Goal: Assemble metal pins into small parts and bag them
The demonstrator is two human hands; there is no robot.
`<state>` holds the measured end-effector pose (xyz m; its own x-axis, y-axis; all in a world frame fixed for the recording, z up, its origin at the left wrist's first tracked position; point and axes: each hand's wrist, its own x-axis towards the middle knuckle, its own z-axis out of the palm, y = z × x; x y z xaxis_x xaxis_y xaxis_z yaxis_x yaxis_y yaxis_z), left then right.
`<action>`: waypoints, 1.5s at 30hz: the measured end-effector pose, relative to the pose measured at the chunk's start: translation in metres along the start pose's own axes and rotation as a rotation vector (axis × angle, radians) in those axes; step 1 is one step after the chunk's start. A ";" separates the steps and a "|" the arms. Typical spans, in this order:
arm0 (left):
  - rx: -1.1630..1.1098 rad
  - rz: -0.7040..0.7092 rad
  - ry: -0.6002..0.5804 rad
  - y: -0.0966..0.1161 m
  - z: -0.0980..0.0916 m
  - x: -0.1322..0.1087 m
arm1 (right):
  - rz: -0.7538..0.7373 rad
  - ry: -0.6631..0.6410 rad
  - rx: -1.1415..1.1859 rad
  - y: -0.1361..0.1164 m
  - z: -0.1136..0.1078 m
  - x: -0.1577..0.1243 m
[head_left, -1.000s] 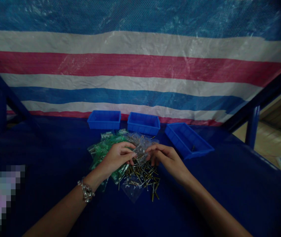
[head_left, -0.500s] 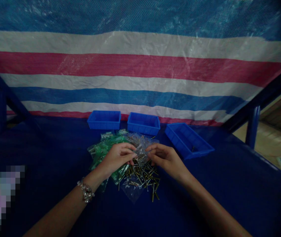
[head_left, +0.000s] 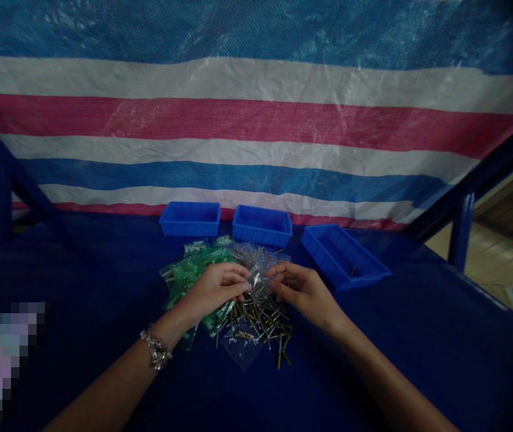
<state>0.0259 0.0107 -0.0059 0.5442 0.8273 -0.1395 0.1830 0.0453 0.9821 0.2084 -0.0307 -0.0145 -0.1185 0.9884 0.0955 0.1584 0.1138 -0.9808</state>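
Observation:
My left hand [head_left: 222, 285] and my right hand [head_left: 299, 289] face each other over a heap. Between their pinched fingertips is a small clear plastic bag [head_left: 258, 282], its left edge in my left hand and its right edge in my right. Beneath and in front of them lies a loose pile of thin metal pieces [head_left: 265, 318], brassy and silvery. Green-tinted packets [head_left: 188, 270] are heaped on the left, partly behind my left hand. Another clear bag [head_left: 242, 348] with a few small pieces lies flat at the near edge of the pile.
Two blue bins [head_left: 191, 227] [head_left: 262, 231] stand behind the heap. A third blue bin [head_left: 350, 264], with a small dark item inside, sits angled at the right. The blue table [head_left: 328, 384] ends at a striped sheet [head_left: 256, 120], with blue frame bars on both sides.
My left hand has shifted very slightly, and the clear bag between my fingers has changed shape a little. The bins and the heap look the same.

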 end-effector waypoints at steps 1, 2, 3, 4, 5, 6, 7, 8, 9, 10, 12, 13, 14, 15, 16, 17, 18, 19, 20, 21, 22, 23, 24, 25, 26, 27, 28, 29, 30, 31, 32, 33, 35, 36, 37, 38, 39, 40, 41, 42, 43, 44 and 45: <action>0.000 0.001 -0.005 0.000 0.000 0.000 | -0.002 0.000 -0.005 0.000 0.000 0.000; -0.001 0.003 -0.010 0.001 0.000 0.000 | -0.005 0.002 -0.012 0.000 0.000 0.000; 0.000 0.006 -0.016 0.001 0.000 0.000 | -0.009 0.004 -0.019 0.001 0.000 0.000; 0.002 0.009 -0.019 0.002 0.000 0.000 | -0.014 0.009 -0.025 0.001 0.000 0.000; 0.005 0.012 -0.021 0.002 0.000 0.000 | -0.019 0.011 -0.031 0.001 0.000 0.000; 0.008 0.014 -0.020 0.002 0.001 0.000 | -0.023 0.014 -0.036 0.001 0.000 0.000; 0.008 0.014 -0.019 0.002 0.001 0.000 | -0.026 0.017 -0.042 0.002 0.000 0.001; 0.007 0.013 -0.018 0.002 0.001 0.000 | -0.030 0.020 -0.047 0.002 0.000 0.001; 0.004 0.010 -0.019 0.002 0.001 0.000 | -0.033 0.023 -0.052 0.002 0.000 0.001; 0.001 0.008 -0.021 0.002 0.001 0.000 | -0.036 0.026 -0.057 0.002 0.000 0.001; 0.000 0.009 -0.025 0.001 0.001 0.000 | -0.037 0.027 -0.065 0.002 0.000 0.001; 0.003 0.010 -0.028 0.001 0.001 0.000 | -0.036 0.027 -0.067 0.002 0.000 0.001; 0.007 0.013 -0.028 0.000 0.001 0.000 | -0.035 0.025 -0.065 0.002 0.000 0.001; 0.012 0.016 -0.030 0.000 0.001 0.000 | -0.032 0.024 -0.061 0.002 0.000 0.001; 0.015 0.017 -0.031 0.000 0.001 0.000 | -0.030 0.024 -0.056 0.002 0.000 0.001; 0.018 0.016 -0.032 0.000 0.001 0.000 | -0.029 0.026 -0.051 0.002 -0.001 0.001; 0.021 0.016 -0.032 0.000 0.001 0.000 | -0.029 0.030 -0.047 0.002 -0.001 0.001; 0.022 0.014 -0.031 0.000 0.001 0.000 | -0.030 0.038 -0.044 0.002 -0.002 0.001; 0.024 0.011 -0.031 0.000 0.001 0.000 | -0.031 0.051 -0.041 0.002 -0.003 0.001; 0.023 0.007 -0.030 0.000 0.001 0.000 | -0.031 0.066 -0.038 0.002 -0.004 0.001; 0.023 0.003 -0.028 0.000 0.001 0.000 | -0.031 0.080 -0.034 0.001 -0.004 0.001; 0.022 -0.001 -0.028 0.000 0.001 0.000 | -0.029 0.095 -0.029 0.001 -0.005 0.001; 0.022 -0.005 -0.029 0.001 0.001 0.000 | -0.026 0.111 -0.023 0.000 -0.006 0.001; 0.022 -0.007 -0.031 0.001 0.001 0.000 | -0.023 0.125 -0.017 0.000 -0.006 0.001; 0.022 -0.008 -0.033 0.001 0.001 0.000 | -0.020 0.141 -0.009 -0.001 -0.007 0.001; 0.023 -0.009 -0.036 0.001 0.001 0.000 | -0.016 0.159 0.000 -0.001 -0.007 0.001; 0.023 -0.009 -0.039 0.002 0.001 0.000 | -0.013 0.180 0.011 -0.002 -0.008 0.001; 0.022 -0.007 -0.038 0.002 0.001 0.000 | -0.009 0.199 0.026 -0.002 -0.008 0.001; 0.021 -0.008 -0.039 0.002 0.001 0.000 | -0.002 0.217 0.049 -0.002 -0.009 0.001; 0.022 -0.010 -0.039 0.002 0.001 0.000 | 0.008 0.234 0.080 -0.002 -0.011 0.002; 0.023 -0.012 -0.040 0.002 0.001 0.000 | 0.022 0.252 0.122 -0.002 -0.012 0.002; 0.025 -0.014 -0.042 0.002 0.001 0.000 | 0.041 0.267 0.173 -0.001 -0.014 0.004; 0.026 -0.014 -0.050 0.002 0.000 0.000 | 0.087 0.303 0.284 -0.001 -0.020 0.008; 0.025 -0.013 -0.054 0.001 0.000 0.000 | 0.108 0.321 0.328 -0.001 -0.022 0.011; 0.024 -0.012 -0.054 0.001 0.000 0.000 | 0.124 0.335 0.362 -0.001 -0.025 0.015; 0.026 -0.013 -0.052 0.001 0.000 0.000 | 0.131 0.347 0.382 -0.002 -0.028 0.020; 0.029 -0.014 -0.049 0.001 0.000 0.000 | 0.128 0.357 0.393 -0.003 -0.030 0.025; 0.033 -0.017 -0.048 0.000 0.000 0.000 | 0.118 0.368 0.400 -0.004 -0.032 0.031; 0.038 -0.019 -0.047 0.000 0.000 0.001 | 0.104 0.384 0.404 -0.006 -0.034 0.036; 0.041 -0.020 -0.050 0.000 -0.001 0.001 | 0.091 0.409 0.407 -0.007 -0.035 0.042; 0.041 -0.020 -0.053 0.000 -0.001 0.001 | 0.078 0.439 0.407 -0.007 -0.036 0.048; 0.039 -0.020 -0.058 -0.001 -0.001 0.001 | 0.067 0.471 0.405 -0.007 -0.037 0.054; 0.037 -0.016 -0.060 -0.001 -0.001 0.001 | 0.059 0.501 0.401 -0.007 -0.037 0.059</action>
<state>0.0257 0.0119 -0.0073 0.5887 0.7916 -0.1640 0.2221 0.0367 0.9743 0.2369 0.0308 0.0041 0.3668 0.9302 0.0125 -0.2396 0.1074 -0.9649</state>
